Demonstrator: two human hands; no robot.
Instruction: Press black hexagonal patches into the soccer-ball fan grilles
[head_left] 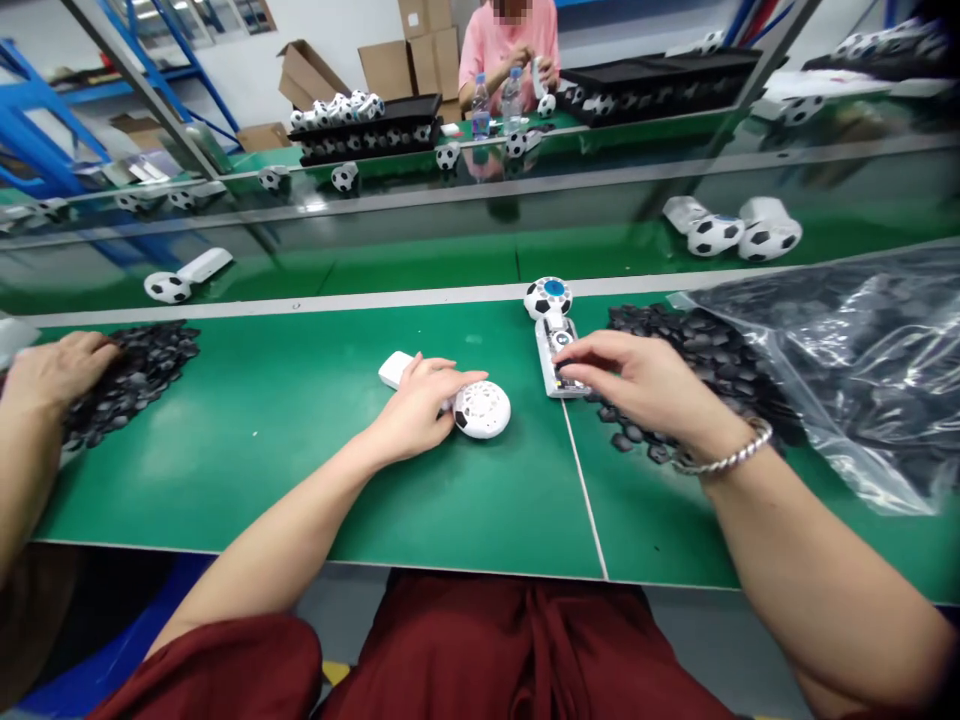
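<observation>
My left hand (420, 408) is closed around the neck of a white device with a soccer-ball head (483, 408), which lies on the green table. The head's face has an openwork pattern, and the white handle end shows beyond my fingers. My right hand (637, 375) is over a second soccer-ball device (550, 345), whose handle shows its inner parts. Its thumb and forefinger are pinched close together there; what is between them, if anything, is too small to make out. Under and beyond my right wrist lies a pile of small black pieces (697, 350).
A clear plastic bag (847, 370) of black pieces lies at right. Another person's hand (64, 370) rests by a second black pile (142, 375). Beyond the pale strip, a belt carries soccer-ball devices (169, 287). A co-worker (517, 50) sits opposite, near bottles (481, 108) and trays (367, 135).
</observation>
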